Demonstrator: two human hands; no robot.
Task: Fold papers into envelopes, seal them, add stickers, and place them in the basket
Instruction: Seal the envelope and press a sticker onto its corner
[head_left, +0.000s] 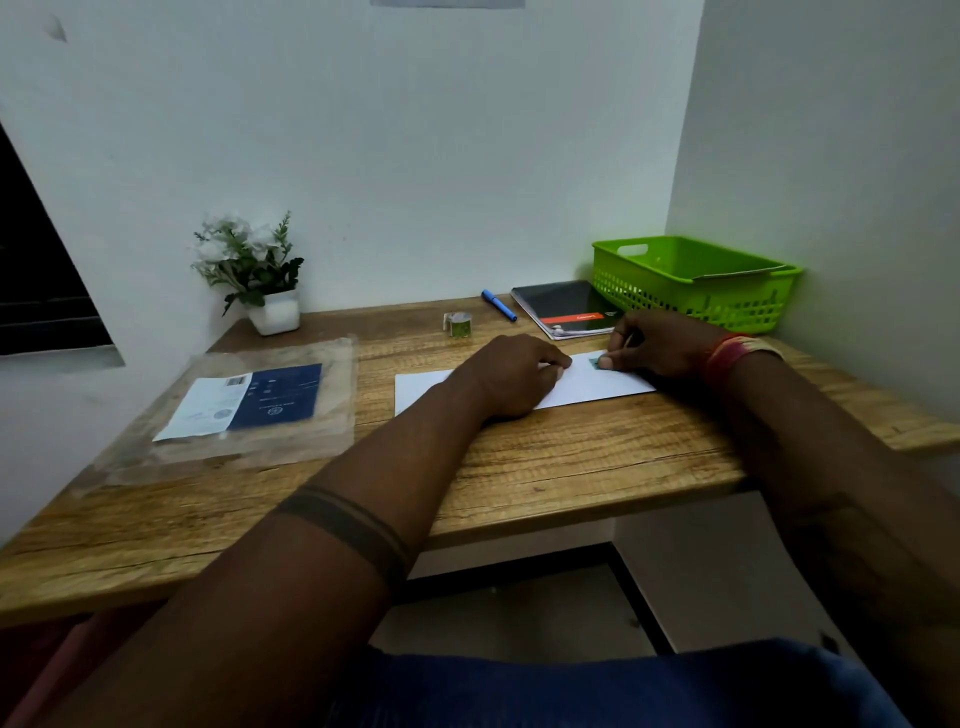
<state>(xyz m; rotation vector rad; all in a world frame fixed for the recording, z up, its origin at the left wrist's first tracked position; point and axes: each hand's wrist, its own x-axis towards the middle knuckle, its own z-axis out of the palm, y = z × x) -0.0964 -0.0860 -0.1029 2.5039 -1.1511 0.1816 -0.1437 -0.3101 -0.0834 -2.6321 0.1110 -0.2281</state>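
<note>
- Nearest me on the wooden tabletop (571, 447), the white envelope (587, 387) lies flat, just in from the front edge. Its long axis runs left to right, the right end angled a touch away from me.
- My left hand (511, 376) sits on the middle of the envelope, fingers curled under and knuckles pressing down to pin the paper. It grips nothing; it only presses.
- My right hand (649, 343) is at the envelope's far right corner, fingers curled, thumb and fingertip pinched down on a small green sticker (594, 362).
- I read this as the sticker step. To do it well, I'd keep the left hand's weight steady so the paper can't skate, then rub from the sticker's centre outward so no edge lifts.
- Whether the flap is fully sealed, I can't tell; my hands cover it.
- Further back: the sticker roll (458, 324), a blue pen (498, 305) and a dark notebook (566, 306).
- Far right, touching the corner walls, waits the green basket (696, 283), well apart from the envelope. Something flat seems to lie inside it.
</note>
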